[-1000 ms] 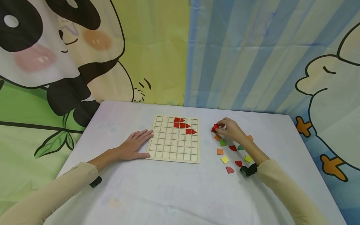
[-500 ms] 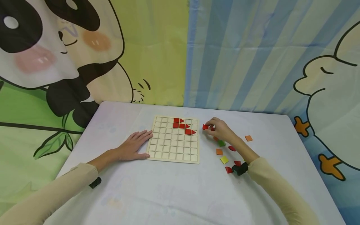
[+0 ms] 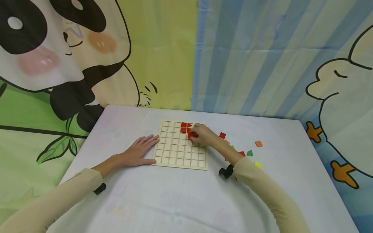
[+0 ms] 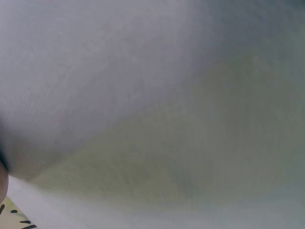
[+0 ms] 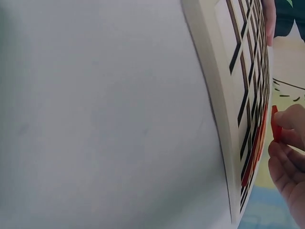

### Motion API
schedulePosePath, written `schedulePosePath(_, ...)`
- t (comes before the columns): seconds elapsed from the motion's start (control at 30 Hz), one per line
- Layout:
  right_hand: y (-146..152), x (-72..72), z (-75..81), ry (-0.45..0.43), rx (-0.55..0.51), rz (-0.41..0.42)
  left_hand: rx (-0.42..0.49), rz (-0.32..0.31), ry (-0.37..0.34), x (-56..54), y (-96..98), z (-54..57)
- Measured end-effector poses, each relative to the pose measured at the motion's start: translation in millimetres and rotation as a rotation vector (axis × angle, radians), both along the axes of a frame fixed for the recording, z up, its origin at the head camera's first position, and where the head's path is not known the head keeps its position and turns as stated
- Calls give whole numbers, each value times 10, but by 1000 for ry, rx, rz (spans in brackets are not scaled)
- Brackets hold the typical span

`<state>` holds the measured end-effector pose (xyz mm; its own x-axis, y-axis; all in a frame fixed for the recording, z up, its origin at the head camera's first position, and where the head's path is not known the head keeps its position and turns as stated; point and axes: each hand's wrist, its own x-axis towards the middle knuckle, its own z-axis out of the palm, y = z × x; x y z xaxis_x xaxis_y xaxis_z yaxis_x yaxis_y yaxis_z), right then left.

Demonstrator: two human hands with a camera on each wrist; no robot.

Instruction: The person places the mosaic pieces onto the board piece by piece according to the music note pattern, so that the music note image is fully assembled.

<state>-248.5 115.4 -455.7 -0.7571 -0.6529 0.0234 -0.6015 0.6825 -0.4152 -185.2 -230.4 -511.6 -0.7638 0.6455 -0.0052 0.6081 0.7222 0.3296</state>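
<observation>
On the desk (image 3: 145,194), straight left fingers (image 3: 150,141) touch a grid board (image 3: 173,154) holding red tiles (image 3: 183,129). Right fingers (image 3: 198,129) pinch another tile (image 5: 275,126).

On a worktop (image 3: 163,197) under white cloth, the left hand (image 3: 141,150) lay flat, touching the near-left edge of a square, pale wooden grid board (image 3: 172,149). Over the board's upper part, the right hand (image 3: 205,134) pinched a small flat red tile (image 3: 190,135) in its grip. Two red square tiles (image 3: 183,125) and a red triangular tile (image 3: 189,125) sat in upper cells. Rightward lay an orange square tile (image 3: 258,143) and a green quarter-round tile (image 3: 249,153), apart.
</observation>
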Motion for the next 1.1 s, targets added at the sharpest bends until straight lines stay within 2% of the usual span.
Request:
schedulePosePath(0.13,-87,-30,-41,-6,29,10,8,-3,12,-6,-7,-25)
schedulePosePath(0.53,-85,-77,-99,-7,5,16,-11,-3,9,-35,-13,-61)
schedulePosePath(0.8,-124,-74,-77,20,-3,38,-6,-2,11,-36,-28,-61)
schedulePosePath(0.97,-172,-59,-94,-12,-5,35,8,-2,-3,-16,-18,-36)
schedulePosePath(1.1,-203,-33,-99,-20,-12,27,14,-7,20,-10,-12,-37)
